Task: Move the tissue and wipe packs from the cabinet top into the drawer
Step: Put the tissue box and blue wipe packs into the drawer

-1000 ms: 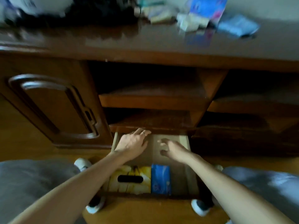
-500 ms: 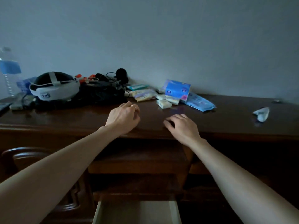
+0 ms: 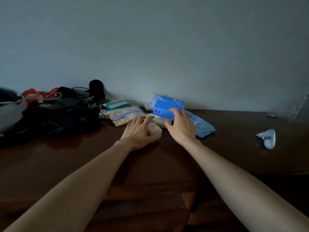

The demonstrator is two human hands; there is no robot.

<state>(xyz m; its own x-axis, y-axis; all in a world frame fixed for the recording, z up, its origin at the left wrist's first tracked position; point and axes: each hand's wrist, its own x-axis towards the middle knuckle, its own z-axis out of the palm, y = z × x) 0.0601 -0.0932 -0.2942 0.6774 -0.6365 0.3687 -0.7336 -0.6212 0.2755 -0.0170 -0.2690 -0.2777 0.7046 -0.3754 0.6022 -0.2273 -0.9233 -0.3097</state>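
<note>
Tissue and wipe packs lie in a cluster at the back of the dark wooden cabinet top (image 3: 234, 158). My right hand (image 3: 181, 127) grips a bright blue tissue pack (image 3: 164, 107), fingers on its front and thumb below. My left hand (image 3: 138, 130) curls around a small white tissue pack (image 3: 156, 128), which sits between thumb and fingers. A teal wipe pack (image 3: 117, 104), a beige and lavender wipe pack (image 3: 125, 115), another white pack (image 3: 160, 122) and a flat light-blue pack (image 3: 200, 128) lie around them. The drawer is out of view.
A black bag with cables (image 3: 53, 118) and a white headset (image 3: 10, 118) fill the left of the top. A crumpled pale wrapper (image 3: 267, 138) lies at the right. The wall stands right behind the packs. Open shelves show below the front edge.
My view rose from the open drawer to the cabinet top. Both hands left the drawer, reached forward over the top and closed on the packs.
</note>
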